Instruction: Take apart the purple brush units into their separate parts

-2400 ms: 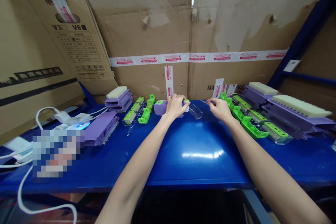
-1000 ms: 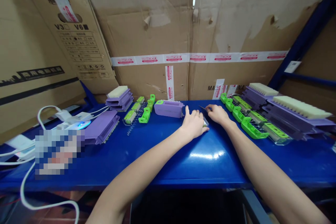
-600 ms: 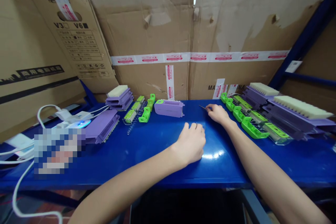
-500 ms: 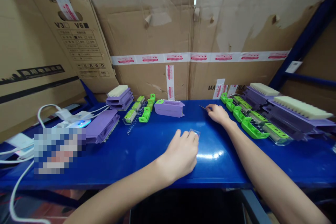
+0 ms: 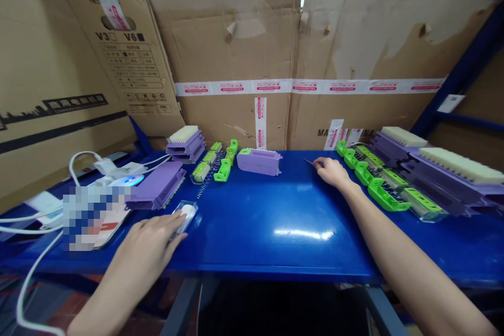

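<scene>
My left hand [image 5: 151, 239] is at the left of the blue table, its fingers closed round a clear plastic case [image 5: 191, 213] with a white piece inside. Low over the table's back, my right hand [image 5: 331, 171] pinches a thin, dark, pointed tool [image 5: 308, 161]. A purple brush body [image 5: 260, 163] with a green end lies on its side between the hands, towards the back. Left of it are green brackets [image 5: 222, 170], springs [image 5: 205, 181] and small clear cases with green tops [image 5: 200, 171]. More green brackets [image 5: 381, 194] and cased pieces [image 5: 421, 202] line up right of my right hand.
Purple parts with cream bristles [image 5: 460, 165] are stacked at the right, and a smaller stack [image 5: 185, 142] stands back left. Another purple part [image 5: 157, 186] lies near white cables [image 5: 39, 262] and a lit charger [image 5: 134, 180]. Cardboard [image 5: 236, 47] walls the back.
My left hand has moved from the middle to the left with the clear plastic case. My right hand stays about where it was, with the thin tool. The view has shifted slightly.
</scene>
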{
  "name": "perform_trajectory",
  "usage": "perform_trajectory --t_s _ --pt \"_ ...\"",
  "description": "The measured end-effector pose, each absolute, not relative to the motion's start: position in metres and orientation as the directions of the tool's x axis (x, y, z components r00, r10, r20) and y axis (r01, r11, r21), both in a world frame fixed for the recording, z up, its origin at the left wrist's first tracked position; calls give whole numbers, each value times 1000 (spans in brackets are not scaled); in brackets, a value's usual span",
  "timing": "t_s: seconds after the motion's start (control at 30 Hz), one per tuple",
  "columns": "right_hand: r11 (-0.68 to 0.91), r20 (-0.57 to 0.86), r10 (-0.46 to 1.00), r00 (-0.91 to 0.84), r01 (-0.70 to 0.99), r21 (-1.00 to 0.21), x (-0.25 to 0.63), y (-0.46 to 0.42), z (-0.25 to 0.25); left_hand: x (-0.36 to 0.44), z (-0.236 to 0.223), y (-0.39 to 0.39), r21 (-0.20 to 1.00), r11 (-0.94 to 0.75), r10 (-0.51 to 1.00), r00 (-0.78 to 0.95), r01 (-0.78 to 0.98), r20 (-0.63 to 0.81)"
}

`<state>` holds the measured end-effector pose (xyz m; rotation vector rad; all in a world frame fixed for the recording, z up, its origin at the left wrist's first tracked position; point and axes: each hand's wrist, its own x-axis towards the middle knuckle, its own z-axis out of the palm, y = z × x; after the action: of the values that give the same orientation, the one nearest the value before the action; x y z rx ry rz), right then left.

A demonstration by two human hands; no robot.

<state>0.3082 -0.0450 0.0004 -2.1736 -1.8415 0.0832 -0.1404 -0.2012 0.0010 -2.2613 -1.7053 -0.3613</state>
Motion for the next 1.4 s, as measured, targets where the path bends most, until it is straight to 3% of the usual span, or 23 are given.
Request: perform_trajectory --t_s 0.37,1.07,1.4 --pt "-139 154 971 184 954 -267 309 -45 -1 -138 8 -161 -173 -203 909 251 964 333" --pt "-149 128 974 186 955 -255 307 -46 2 -143 9 -127 -46 -253 926 256 966 278" --pt "-155 145 971 191 961 -228 303 -49 3 -59 48 -121 -111 -371 845 384 922 373"
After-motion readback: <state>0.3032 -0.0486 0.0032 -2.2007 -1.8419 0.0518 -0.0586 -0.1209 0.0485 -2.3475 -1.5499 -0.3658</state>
